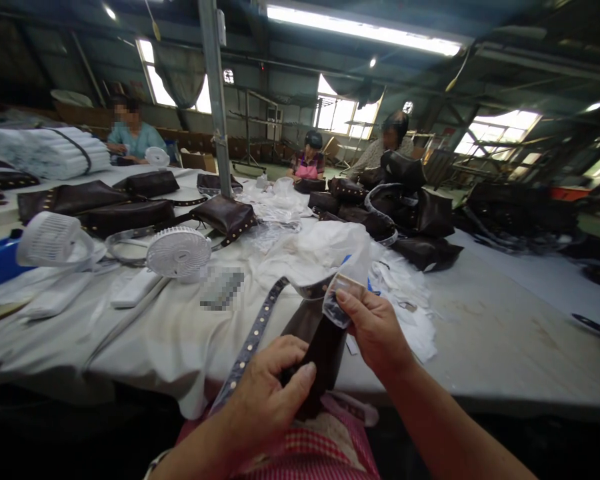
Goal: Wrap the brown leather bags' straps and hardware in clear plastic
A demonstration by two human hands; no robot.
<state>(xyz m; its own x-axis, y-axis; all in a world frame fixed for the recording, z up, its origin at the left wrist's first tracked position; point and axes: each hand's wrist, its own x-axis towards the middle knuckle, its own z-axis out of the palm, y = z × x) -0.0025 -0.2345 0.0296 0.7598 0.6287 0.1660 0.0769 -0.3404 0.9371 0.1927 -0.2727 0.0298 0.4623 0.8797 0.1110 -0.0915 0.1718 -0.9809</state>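
Observation:
A dark brown leather bag (325, 353) is held upright at the table's front edge, above my lap. My left hand (270, 383) is closed around its near side, the thumb lying across the leather. Up at the bag's top, my right hand (375, 323) pinches a small clear plastic sleeve (336, 308) with something pale and flat at its upper end. What that pale piece is, I cannot make out. A studded strap (253, 340) in clear plastic wrap curves out to the left of the bag. Crumpled white plastic (310, 247) lies just behind.
Two white fans (179, 253) and a pixelated flat object (223, 289) are on the left. Finished-looking dark bags (360, 207) pile up at the back right, more (105, 207) at the back left. A metal post (215, 100) rises from the table. Several co-workers sit beyond.

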